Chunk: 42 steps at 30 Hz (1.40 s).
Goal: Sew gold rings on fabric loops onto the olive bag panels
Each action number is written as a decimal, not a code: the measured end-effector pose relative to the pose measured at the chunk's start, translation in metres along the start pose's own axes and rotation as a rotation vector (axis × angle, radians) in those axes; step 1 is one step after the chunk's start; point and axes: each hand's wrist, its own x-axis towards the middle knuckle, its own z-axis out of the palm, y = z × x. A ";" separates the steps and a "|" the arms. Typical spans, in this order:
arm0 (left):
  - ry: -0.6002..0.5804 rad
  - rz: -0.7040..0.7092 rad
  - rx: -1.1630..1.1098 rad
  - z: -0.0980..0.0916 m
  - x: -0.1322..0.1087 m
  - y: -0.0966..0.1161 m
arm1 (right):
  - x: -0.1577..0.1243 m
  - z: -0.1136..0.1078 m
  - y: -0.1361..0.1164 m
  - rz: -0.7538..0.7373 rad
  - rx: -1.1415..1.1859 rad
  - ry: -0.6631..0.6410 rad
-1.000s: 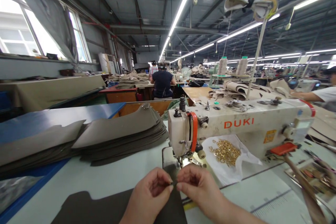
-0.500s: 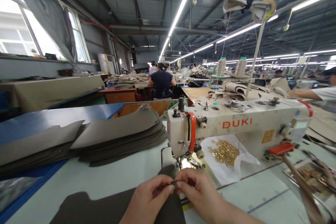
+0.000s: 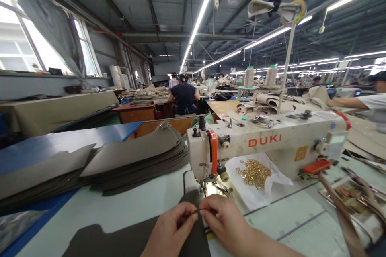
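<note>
My left hand [image 3: 173,225] and my right hand [image 3: 224,219] meet in front of the sewing machine's needle area. Between their pinched fingertips is a small dark strip [image 3: 197,211]; its exact kind is too small to make out. Beneath them, a dark grey sheet piece [image 3: 129,237] lies on the pale table, its far end reaching toward the presser foot. The white sewing machine [image 3: 268,136] marked DUKI stands just beyond my hands. Under its arm, a pile of gold-coloured metal fittings [image 3: 255,173] rests on white paper [image 3: 273,196].
Stacks of dark grey cut pieces [image 3: 135,154] lie at the left beside a blue-edged board [image 3: 99,132]. On the right is a tray of small parts [image 3: 346,192] with a brown strap [image 3: 340,217] hanging across it. A co-worker [image 3: 184,96] sits ahead, back turned.
The camera view has shifted slightly, so the machine appears a little farther left. Both hands keep their pinch on the small strip, which has tilted slightly.
</note>
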 end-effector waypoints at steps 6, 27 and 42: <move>0.236 0.296 0.392 -0.006 -0.003 -0.019 | 0.000 -0.005 0.002 0.230 0.192 -0.069; 0.294 0.590 0.559 -0.001 -0.021 -0.017 | 0.028 0.003 -0.011 0.586 0.016 -0.297; 0.159 0.507 0.589 0.009 -0.008 0.006 | 0.022 -0.013 -0.005 0.254 -0.213 -0.274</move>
